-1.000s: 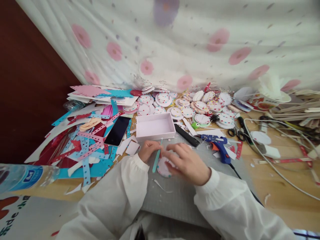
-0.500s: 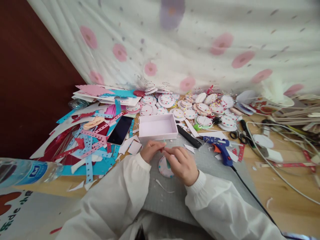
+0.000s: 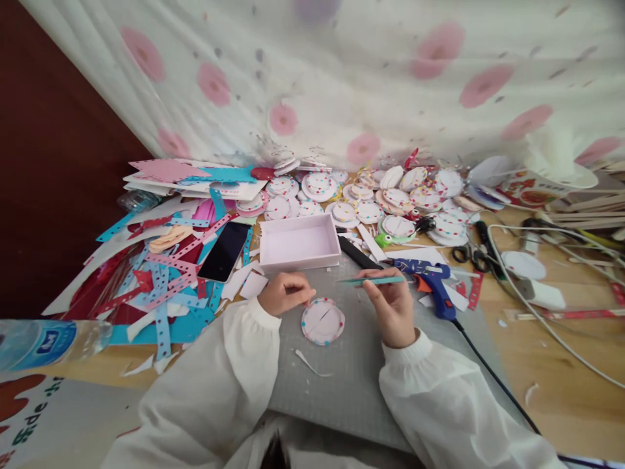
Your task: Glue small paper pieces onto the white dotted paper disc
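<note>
My right hand [image 3: 394, 311] grips teal tweezers [image 3: 378, 281], their thin tips pointing left above the grey cutting mat [image 3: 361, 384]. My left hand [image 3: 287, 293] is closed, thumb and forefinger together at the upper left edge of a round white paper disc [image 3: 323, 322]. Whatever small thing its fingertips may hold is too small to make out. The disc lies flat on the mat, rimmed with red and blue dots, with a dark slit or line across its middle. Just below it lies a curled white paper strip [image 3: 312, 365].
Behind my hands stands an open white box [image 3: 300, 242]. A blue glue gun [image 3: 432, 280] with a black cord lies right, near scissors [image 3: 470, 257]. To the left are a phone [image 3: 223, 252], paper scraps [image 3: 168, 277] and a water bottle [image 3: 49, 342]. Several decorated discs [image 3: 342, 212] line the curtain.
My hands have parted: the right moved right with the tweezers, while the left drew slightly left. The disc, partly covered before, now shows fully. The whole view has shifted a little.
</note>
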A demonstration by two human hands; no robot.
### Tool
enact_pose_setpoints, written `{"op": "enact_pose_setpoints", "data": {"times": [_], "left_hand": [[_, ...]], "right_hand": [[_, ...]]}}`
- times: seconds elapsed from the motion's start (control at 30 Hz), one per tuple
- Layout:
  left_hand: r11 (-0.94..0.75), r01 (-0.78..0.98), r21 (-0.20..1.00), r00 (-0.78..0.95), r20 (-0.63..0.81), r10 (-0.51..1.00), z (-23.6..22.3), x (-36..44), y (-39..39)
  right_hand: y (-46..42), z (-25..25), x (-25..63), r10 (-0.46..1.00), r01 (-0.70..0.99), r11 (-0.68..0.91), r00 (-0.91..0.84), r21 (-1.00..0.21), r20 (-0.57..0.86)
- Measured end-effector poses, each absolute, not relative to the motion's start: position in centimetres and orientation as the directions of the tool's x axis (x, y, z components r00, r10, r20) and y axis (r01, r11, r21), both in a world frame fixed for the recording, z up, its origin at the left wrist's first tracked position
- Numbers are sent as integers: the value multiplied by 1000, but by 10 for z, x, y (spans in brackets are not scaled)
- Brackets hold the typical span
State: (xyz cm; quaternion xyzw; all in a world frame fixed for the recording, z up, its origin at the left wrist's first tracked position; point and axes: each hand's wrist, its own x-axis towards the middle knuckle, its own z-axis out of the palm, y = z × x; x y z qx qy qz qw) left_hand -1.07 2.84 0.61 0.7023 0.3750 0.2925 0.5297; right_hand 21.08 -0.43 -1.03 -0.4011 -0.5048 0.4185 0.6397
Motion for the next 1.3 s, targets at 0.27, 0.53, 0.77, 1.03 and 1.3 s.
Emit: {"op": "enact_pose_setpoints", "data": {"times": [0.27, 0.53, 0.77, 1.03, 1.3], "left_hand": [[-220, 310, 925, 634, -29, 773, 5, -15, 32], [-207, 356, 911, 611, -59, 789, 5, -11, 29], [-219, 388, 895, 604, -67, 794, 4, -11, 31], [-243, 391, 888, 615, -55, 787, 5, -10, 33], [-241, 383, 892, 620, -55, 783, 6, -9, 33]], "right_hand": [[-6, -2, 208, 957, -144, 283, 102, -948, 270], [-6, 7, 219, 963, -130, 244, 145, -961, 225], [-11, 23, 244, 922, 21, 359, 145, -933, 358], [-69, -17, 263, 916, 148, 367, 113, -918, 384], [-65, -22, 257, 952, 107, 245, 163, -964, 260]]}}
